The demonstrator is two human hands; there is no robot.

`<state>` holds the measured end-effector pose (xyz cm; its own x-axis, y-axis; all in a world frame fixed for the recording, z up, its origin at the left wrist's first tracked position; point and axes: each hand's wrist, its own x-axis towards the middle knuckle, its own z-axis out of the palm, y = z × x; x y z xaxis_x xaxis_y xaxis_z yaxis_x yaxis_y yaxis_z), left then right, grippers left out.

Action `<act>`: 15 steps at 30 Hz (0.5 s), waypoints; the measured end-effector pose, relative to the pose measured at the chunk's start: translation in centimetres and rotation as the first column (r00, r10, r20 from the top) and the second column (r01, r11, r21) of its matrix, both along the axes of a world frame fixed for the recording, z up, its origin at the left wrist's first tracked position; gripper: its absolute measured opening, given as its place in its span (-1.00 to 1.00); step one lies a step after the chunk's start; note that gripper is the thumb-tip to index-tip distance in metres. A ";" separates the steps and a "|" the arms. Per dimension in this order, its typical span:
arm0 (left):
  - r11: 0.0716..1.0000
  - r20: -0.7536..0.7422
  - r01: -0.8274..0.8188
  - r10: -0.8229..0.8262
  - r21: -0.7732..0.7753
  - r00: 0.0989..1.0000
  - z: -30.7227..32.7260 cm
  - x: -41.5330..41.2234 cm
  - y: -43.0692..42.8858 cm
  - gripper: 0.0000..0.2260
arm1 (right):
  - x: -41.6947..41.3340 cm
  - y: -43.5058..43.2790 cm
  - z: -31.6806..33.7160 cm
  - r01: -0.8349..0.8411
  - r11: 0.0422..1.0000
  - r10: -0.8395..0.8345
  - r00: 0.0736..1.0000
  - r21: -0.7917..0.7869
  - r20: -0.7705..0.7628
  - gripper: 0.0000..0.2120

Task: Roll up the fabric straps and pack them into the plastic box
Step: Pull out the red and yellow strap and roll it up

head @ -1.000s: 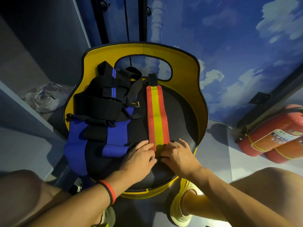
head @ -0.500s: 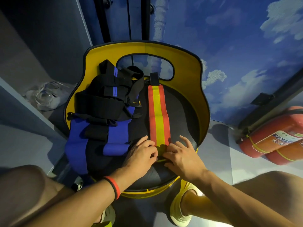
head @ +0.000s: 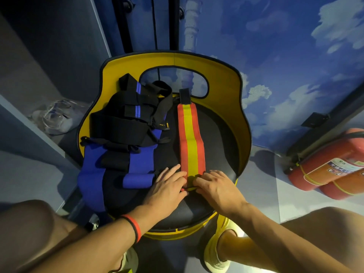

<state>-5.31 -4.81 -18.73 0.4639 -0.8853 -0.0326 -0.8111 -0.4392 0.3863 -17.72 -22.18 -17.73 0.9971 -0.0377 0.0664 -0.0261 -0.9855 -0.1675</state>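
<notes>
On the shelf at far left: a clear plastic container (head: 57,117), probably the box, well apart from the hands.
Pile of blue and black straps (head: 126,134): lies loose on the left half of the black seat (head: 220,138), not rolled.
Left hand (head: 167,188): fingers only a little bent over the strap's near end, thumb at the small roll, pinching it.
Red-and-yellow strap (head: 192,142): flat along the middle of the seat, near end turned into a small roll. I judge it light, soft and springy. The roll may open if released, so it is best held at both edges.
Right hand (head: 214,186): fingers bent, pinching the right edge of the roll, wrist low over the seat.
</notes>
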 end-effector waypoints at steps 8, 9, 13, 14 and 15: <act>0.996 0.209 0.092 -0.092 0.007 0.974 -1.6 0.5 0.0 -0.75 | 1.5 -0.7 -0.1 0.069 0.996 -0.066 0.995 0.048 -0.074 -0.81; 0.996 0.227 0.086 -0.085 0.007 0.970 -1.7 0.6 0.0 -0.76 | 1.5 -0.6 -0.2 0.078 0.996 -0.075 0.995 0.045 -0.067 -0.80; 0.998 0.127 0.006 0.003 -0.068 0.992 -1.8 0.7 -0.4 -0.77 | 1.3 0.0 -0.9 0.141 0.990 -0.142 0.990 0.028 0.002 -0.79; 0.995 0.080 -0.019 0.027 -0.098 0.996 -1.7 0.7 -0.6 -0.79 | 1.3 -0.1 -1.0 0.154 0.988 -0.155 0.988 0.028 0.016 -0.81; 0.992 0.035 -0.044 0.048 -0.123 0.998 -1.6 0.8 -0.7 -0.82 | 1.3 -0.1 -1.0 0.159 0.987 -0.159 0.987 0.029 0.022 -0.82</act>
